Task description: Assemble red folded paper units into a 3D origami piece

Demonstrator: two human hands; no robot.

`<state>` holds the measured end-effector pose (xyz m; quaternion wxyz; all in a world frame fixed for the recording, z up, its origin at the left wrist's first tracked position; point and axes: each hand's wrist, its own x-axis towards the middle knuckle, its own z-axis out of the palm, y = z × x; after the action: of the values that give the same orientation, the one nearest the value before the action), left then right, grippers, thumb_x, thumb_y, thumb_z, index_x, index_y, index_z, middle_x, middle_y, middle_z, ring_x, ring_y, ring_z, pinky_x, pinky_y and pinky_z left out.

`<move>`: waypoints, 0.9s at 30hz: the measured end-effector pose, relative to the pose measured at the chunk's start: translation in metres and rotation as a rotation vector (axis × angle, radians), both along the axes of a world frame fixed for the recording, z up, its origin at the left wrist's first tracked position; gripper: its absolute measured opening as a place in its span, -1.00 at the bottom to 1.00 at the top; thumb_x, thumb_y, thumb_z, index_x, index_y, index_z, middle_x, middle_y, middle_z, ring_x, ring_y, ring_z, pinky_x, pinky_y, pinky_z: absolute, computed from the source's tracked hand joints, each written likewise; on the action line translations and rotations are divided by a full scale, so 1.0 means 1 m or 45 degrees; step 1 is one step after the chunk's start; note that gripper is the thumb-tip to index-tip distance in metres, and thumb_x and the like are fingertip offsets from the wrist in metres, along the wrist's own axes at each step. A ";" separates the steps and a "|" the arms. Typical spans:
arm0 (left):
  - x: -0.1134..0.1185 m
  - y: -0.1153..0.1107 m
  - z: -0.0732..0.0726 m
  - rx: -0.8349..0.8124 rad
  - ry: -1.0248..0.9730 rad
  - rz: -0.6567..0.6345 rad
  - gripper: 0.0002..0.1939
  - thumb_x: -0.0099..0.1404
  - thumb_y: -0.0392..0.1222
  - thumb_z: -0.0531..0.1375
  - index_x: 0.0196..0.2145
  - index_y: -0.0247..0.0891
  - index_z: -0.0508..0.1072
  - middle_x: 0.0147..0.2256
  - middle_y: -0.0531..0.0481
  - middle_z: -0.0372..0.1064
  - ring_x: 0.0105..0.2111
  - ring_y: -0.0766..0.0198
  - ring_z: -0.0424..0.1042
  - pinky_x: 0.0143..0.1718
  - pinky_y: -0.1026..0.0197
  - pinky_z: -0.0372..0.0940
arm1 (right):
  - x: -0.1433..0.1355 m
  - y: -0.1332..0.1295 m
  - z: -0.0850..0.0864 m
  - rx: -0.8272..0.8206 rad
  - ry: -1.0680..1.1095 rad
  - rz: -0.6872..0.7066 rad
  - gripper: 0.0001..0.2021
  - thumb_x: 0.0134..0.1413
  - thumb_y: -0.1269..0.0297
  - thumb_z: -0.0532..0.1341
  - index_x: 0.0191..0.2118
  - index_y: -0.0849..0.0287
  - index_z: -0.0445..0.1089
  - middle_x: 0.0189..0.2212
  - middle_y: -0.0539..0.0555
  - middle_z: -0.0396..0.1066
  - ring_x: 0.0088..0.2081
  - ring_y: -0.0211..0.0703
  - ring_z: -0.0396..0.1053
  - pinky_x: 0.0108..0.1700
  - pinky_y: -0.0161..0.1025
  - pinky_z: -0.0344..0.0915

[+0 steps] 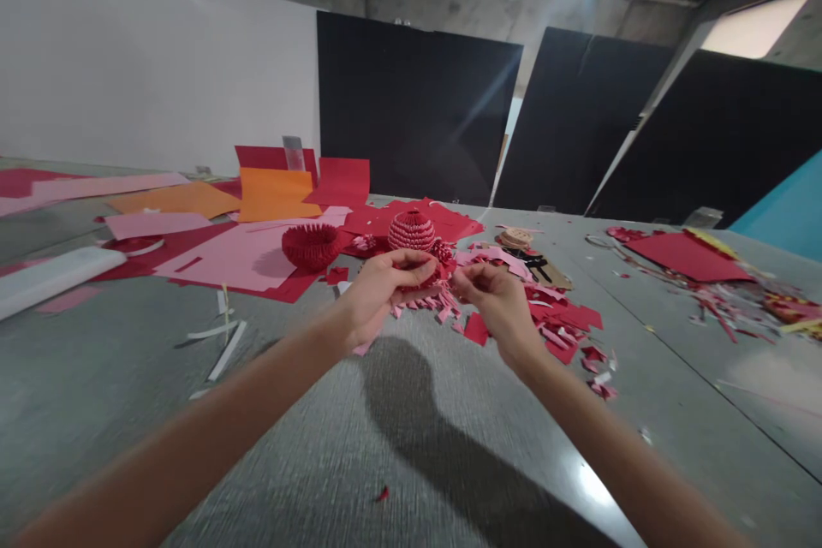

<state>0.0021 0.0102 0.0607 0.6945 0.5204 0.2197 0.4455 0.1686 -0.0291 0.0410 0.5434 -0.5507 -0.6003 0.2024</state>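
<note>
My left hand (389, 287) is closed in a pinch, with a bit of red paper showing at its fingertips. Close by on the right, my right hand (497, 300) is pinched too; what its fingers hold, if anything, is too small to make out. Just beyond both hands stands a round pink-and-red ball of folded paper pieces (412, 231). Left of it sits a dark red bowl of folded paper (312, 247). Small pink folded pieces (443, 301) lie in a heap under and between my hands, partly hidden by them.
Pink paper sheets (237, 253) and an orange sheet (276, 193) spread over the left of the grey table (308, 445). White paper strips (226, 351) lie nearer. Red paper scraps (568, 317) are at right, with a red stack (690, 257) farther off. Black panels (417, 111) stand behind.
</note>
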 end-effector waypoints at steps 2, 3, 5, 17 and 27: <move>-0.002 0.003 0.000 -0.059 -0.056 0.018 -0.91 0.08 -0.41 0.30 -0.42 -0.31 0.52 -0.32 -0.03 0.43 -0.24 0.26 0.41 -0.03 0.08 0.33 | 0.022 0.011 -0.006 -0.021 -0.139 -0.029 -0.78 -0.06 0.12 0.23 -0.41 0.20 0.40 -0.49 0.07 0.44 -0.46 -0.19 0.35 -0.37 -0.21 0.28; -0.002 0.005 -0.001 -0.090 -0.075 0.020 -0.92 0.09 -0.42 0.29 -0.43 -0.31 0.52 -0.31 -0.03 0.44 -0.22 0.26 0.41 -0.02 0.08 0.34 | 0.034 0.016 -0.011 -0.036 -0.202 -0.048 -0.83 -0.15 0.20 0.27 -0.44 0.19 0.41 -0.50 0.07 0.44 -0.46 -0.17 0.35 -0.35 -0.19 0.27; -0.003 0.007 -0.002 -0.147 -0.079 0.029 -0.93 0.11 -0.41 0.28 -0.43 -0.31 0.53 -0.29 -0.05 0.45 -0.20 0.25 0.41 -0.01 0.08 0.35 | 0.058 0.024 -0.020 -0.074 -0.317 -0.069 -0.89 -0.27 0.30 0.32 -0.52 0.18 0.41 -0.51 0.08 0.45 -0.44 -0.14 0.35 -0.34 -0.19 0.25; -0.005 0.008 0.000 -0.240 -0.056 -0.001 -0.95 0.12 -0.39 0.29 -0.42 -0.32 0.55 -0.19 -0.06 0.43 -0.12 0.21 0.39 -0.02 0.04 0.40 | 0.096 0.018 -0.031 -0.371 -0.647 0.279 -0.88 -0.39 0.33 0.37 -0.54 0.11 0.48 -0.63 -0.07 0.41 -0.58 -0.26 0.29 -0.51 -0.33 0.17; -0.007 0.006 0.005 -0.254 -0.005 -0.047 -0.91 0.11 -0.36 0.29 -0.37 -0.31 0.58 -0.06 -0.11 0.44 -0.08 0.15 0.43 -0.03 0.18 0.37 | 0.092 0.018 -0.024 -0.199 -0.468 0.082 -0.92 -0.19 0.29 0.27 -0.56 0.15 0.45 -0.53 0.03 0.44 -0.48 -0.18 0.33 -0.41 -0.26 0.21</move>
<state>-0.0050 0.0166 0.0661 0.7514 0.4517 0.2521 0.4095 0.2605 -0.0115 0.0172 0.3735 -0.5996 -0.6891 0.1618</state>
